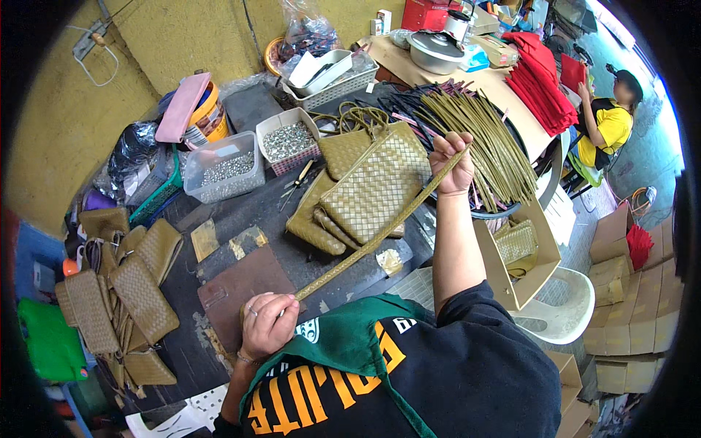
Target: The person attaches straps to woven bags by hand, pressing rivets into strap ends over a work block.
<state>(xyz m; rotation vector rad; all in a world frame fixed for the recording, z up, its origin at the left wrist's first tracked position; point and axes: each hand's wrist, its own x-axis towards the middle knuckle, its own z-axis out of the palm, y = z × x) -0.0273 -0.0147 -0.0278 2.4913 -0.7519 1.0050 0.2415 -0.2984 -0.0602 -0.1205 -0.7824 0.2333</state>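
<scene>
Stretched between my two hands is a long, narrow olive strap [365,247]. My left hand [269,323], with a ring on one finger, is closed on its lower end near the table's front edge. Higher up and to the right, my right hand [453,162] pinches the upper end. Behind the strap lies a stack of olive woven pouches [380,182], with thin straps looped at the top. A brown flat sheet [244,288] rests on the dark table beside my left hand. More olive straps [478,135] lie bundled beyond my right hand.
Woven pouches [146,285] pile up at the left. A clear tub [225,169] and a basket [288,139] hold small metal pieces; pliers [296,186] lie nearby. A cardboard box [526,270] and a white plastic chair [566,310] stand right. Another person [606,120] sits far right.
</scene>
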